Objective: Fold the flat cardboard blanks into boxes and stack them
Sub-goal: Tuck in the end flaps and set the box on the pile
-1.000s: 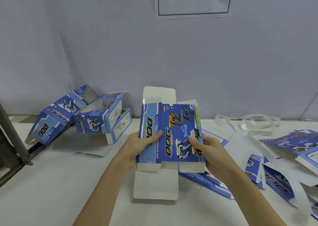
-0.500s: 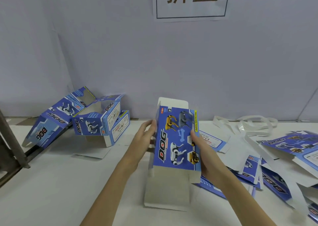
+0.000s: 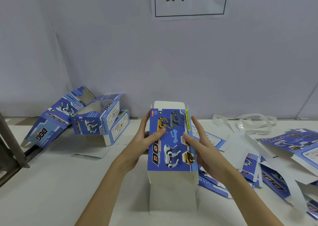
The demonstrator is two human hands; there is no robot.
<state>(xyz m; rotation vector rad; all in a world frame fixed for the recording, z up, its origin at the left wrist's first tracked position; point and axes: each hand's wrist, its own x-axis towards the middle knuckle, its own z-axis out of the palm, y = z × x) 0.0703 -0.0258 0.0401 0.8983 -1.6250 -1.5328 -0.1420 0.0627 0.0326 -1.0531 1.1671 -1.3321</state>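
Observation:
A blue "DOG" cardboard box stands squared up as an open sleeve in the middle of the table, its white end flaps open near me and at the far end. My left hand holds its left side, thumb on the printed face. My right hand holds its right side, thumb on the face, fingers along the edge. Folded boxes lie at the back left. Flat blanks are spread at the right.
A white table stands against a lilac wall with a printed sign. White strapping bands lie at the back right. A dark metal frame stands at the left edge.
The flat blank has been pushed open into a rectangular sleeve. Both hands have shifted from the front face to its two sides, and the box now sits more upright.

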